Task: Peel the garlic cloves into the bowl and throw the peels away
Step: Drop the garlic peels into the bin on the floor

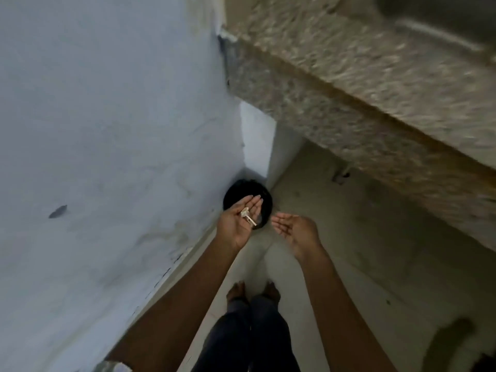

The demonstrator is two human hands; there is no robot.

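Note:
My left hand [237, 220] is held out palm up with straight fingers over a black round bin [265, 200] that stands on the floor in the corner. A few pale garlic peels [248, 216] lie loose on that palm. My right hand [294, 228] hovers just to the right of the bin, palm up, fingers relaxed, with nothing in it. No bowl and no cloves are in view.
A pale blue wall [107, 157] fills the left side. A speckled stone counter [362, 98] juts out overhead at the right, with a steel sink [442, 22] at its top. My bare feet [253, 291] stand on the light tiled floor [362, 251].

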